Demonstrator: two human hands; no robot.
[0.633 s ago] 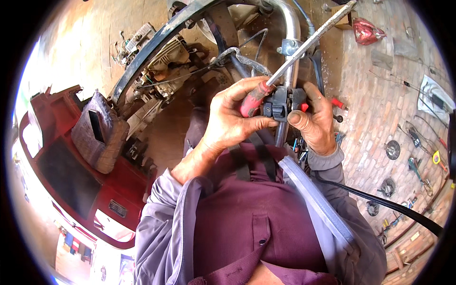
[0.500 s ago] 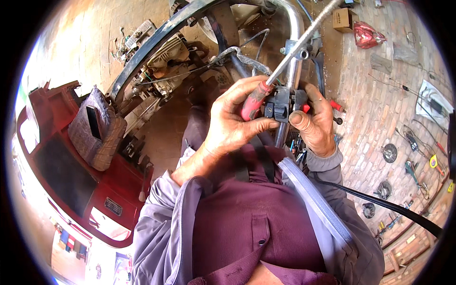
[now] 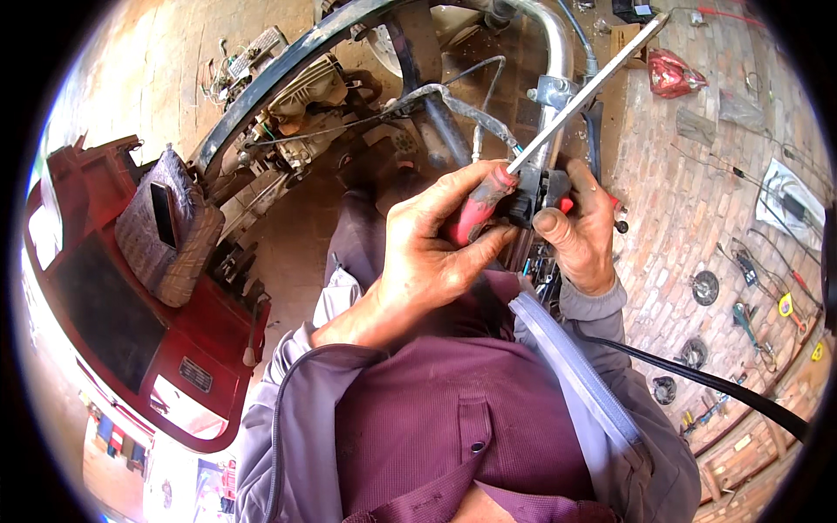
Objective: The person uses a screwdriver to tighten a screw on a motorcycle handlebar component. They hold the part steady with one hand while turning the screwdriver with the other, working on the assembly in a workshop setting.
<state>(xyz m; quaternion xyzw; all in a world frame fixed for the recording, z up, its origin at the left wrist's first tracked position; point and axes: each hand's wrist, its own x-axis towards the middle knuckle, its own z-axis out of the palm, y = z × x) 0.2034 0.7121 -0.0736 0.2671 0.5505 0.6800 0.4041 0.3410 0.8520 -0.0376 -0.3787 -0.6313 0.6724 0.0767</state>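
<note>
My left hand (image 3: 410, 248) is wrapped round the red and black handle of a screwdriver (image 3: 575, 106). The bare shaft points up to the far right, its tip in the air. Between my hands a black handlebar switch housing (image 3: 526, 205) sits against the metal handlebar tube (image 3: 556, 57). The left fingertips and thumb lie close against it, hiding part of it. On its other side my right hand (image 3: 580, 244) grips the housing between thumb and fingers; a small red part shows beside the thumb.
A curved dark frame (image 3: 288, 74) with a greasy engine (image 3: 305, 105) stands at the far left. Nearer left, a red vehicle body panel (image 3: 196, 336) carries a cushion and a phone (image 3: 163, 214). Tools, cables and round metal parts (image 3: 704, 288) lie on the brick floor at right.
Both hands have come slightly nearer. The screwdriver has tilted further right, showing its tip. More of the switch housing is now hidden behind the left thumb and the handle.
</note>
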